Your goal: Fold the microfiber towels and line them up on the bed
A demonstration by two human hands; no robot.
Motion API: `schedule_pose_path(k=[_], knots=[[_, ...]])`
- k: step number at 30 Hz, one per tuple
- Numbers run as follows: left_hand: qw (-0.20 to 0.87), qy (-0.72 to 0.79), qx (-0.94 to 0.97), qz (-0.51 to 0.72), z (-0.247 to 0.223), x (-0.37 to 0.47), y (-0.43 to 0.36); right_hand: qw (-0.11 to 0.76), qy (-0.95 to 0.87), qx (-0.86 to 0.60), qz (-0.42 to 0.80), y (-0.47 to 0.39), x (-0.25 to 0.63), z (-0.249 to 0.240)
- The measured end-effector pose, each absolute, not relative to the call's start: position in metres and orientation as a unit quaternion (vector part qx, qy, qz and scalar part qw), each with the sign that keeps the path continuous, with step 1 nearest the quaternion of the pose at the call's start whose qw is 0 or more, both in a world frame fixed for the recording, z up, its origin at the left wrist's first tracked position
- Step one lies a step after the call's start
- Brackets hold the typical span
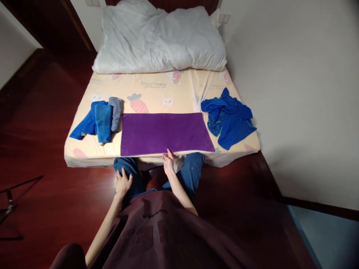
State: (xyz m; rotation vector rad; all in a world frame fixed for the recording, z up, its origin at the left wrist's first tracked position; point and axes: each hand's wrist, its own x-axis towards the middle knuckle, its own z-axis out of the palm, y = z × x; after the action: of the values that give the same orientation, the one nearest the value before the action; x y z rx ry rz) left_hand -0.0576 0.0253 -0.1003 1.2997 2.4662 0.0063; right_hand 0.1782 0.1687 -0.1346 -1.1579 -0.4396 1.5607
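Unclear whether right hand (168, 163), fingers parted, touches purple cloth (165, 132) at bed's (91, 150) near edge; left hand (123, 184) spread on knee (125, 163).

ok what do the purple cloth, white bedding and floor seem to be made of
Purple cloth: matte fabric, possibly microfibre, given its even surface. White bedding: soft fabric, probably padded, given its puffy creases. Floor: glossy, perhaps varnished wood, from its reddish sheen.

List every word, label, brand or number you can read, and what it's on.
Nothing reads with certainty.
Bed sheet: printed lettering, too blurred to read.
Shirt: small line and large characters, too faint to read.
Leftmost blue cloth: pale tag, too small to read.
Purple cloth: no writing visible.
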Motion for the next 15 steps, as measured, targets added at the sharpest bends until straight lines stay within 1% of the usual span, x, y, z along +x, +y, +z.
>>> schedule_pose_path(k=[3,6,8,11,13,15], knots=[[0.179,0.836,0.519,0.027,-0.089,-0.061,0.052,0.543,-0.178,-0.485,0.662,0.169,0.178,-0.132],[0.217,0.767,0.601,0.06,-0.069,-0.06,0.111,0.538,-0.182,-0.494,0.658,0.169,0.18,-0.134],[0.23,0.732,0.637,0.068,-0.052,-0.053,0.17,0.534,-0.185,-0.496,0.659,0.169,0.181,-0.136],[0.222,0.664,0.708,0.091,-0.03,-0.035,0.278,0.526,-0.191,-0.501,0.66,0.169,0.184,-0.141],[0.222,0.626,0.742,0.087,-0.021,-0.02,0.351,0.517,-0.186,-0.514,0.659,0.17,0.185,-0.146],[0.231,0.619,0.746,0.079,-0.019,-0.006,0.415,0.511,-0.176,-0.529,0.655,0.172,0.184,-0.15]])
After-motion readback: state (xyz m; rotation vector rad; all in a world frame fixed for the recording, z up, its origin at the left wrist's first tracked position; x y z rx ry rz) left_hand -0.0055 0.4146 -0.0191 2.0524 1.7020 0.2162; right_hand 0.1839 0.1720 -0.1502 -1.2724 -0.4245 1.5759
